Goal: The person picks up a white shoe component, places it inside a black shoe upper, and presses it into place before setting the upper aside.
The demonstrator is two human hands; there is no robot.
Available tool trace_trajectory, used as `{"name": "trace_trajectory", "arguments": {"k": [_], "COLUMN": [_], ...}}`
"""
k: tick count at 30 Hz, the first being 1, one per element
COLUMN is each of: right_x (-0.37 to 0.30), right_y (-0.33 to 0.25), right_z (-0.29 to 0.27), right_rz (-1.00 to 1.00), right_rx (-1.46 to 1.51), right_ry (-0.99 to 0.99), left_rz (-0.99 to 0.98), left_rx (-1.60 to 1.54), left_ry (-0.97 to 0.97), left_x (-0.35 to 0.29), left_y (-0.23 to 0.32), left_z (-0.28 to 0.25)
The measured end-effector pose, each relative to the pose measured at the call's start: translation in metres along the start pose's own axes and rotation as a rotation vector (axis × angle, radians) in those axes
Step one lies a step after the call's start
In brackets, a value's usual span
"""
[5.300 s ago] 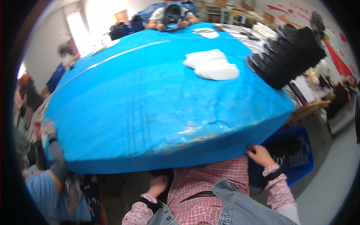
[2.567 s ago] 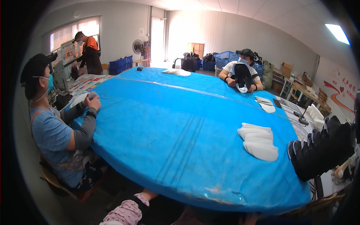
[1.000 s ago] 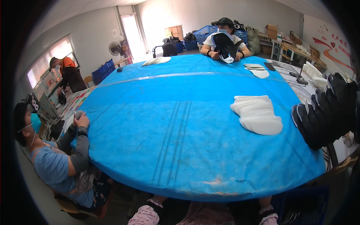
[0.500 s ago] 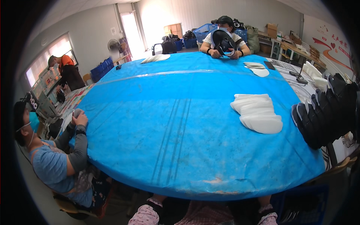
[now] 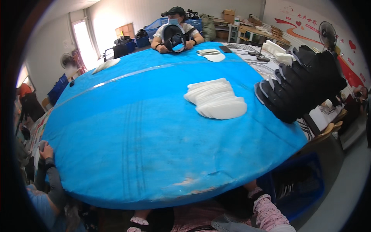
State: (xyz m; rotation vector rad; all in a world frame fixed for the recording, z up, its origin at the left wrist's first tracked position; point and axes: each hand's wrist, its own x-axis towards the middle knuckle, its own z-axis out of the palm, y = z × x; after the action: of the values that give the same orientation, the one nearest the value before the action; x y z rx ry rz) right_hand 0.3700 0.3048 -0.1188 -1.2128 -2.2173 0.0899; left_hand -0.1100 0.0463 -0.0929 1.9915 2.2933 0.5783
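Both my hands are low, at the near edge of the blue-covered table (image 5: 162,154). Only the wrist end of my left hand (image 5: 143,214) shows, beyond a pink patterned cuff; the table edge hides its fingers. My right hand (image 5: 250,185) reaches under the edge on the right, beside a blue plastic crate (image 5: 315,185) on the floor. Its fingers are hidden too, so what either hand holds cannot be seen. On the tabletop ahead lies a fanned stack of white, rounded pads (image 5: 216,98). To its right leans a row of black, curved pieces with pale edges (image 5: 297,83).
Across the table a person (image 5: 176,34) holds a black visor-like piece. Another person's hand (image 5: 47,150) rests at the left edge. Smaller white pad piles (image 5: 214,57) (image 5: 106,65) lie farther off, near a dark phone (image 5: 225,49). Wooden chairs (image 5: 328,131) stand right.
The view has turned right, so the table and pads sit farther left. My right forearm shows more, beside the blue crate; my left forearm shows less.
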Motion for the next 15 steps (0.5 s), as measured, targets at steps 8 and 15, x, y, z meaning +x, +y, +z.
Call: {"name": "trace_trajectory", "arguments": {"k": [8, 15], "right_x": [0.003, 0.025], "right_y": [0.003, -0.036], "right_z": [-0.002, -0.028], "right_rz": [-0.129, -0.028], "right_rx": [-0.076, -0.171], "right_ry": [-0.311, -0.186], "left_rz": [0.023, 0.402], "left_rx": [-0.056, -0.687], "left_ry": [-0.27, -0.54], "left_x": [0.034, 0.114], "left_y": [0.088, 0.196], "left_z": [-0.095, -0.224]}}
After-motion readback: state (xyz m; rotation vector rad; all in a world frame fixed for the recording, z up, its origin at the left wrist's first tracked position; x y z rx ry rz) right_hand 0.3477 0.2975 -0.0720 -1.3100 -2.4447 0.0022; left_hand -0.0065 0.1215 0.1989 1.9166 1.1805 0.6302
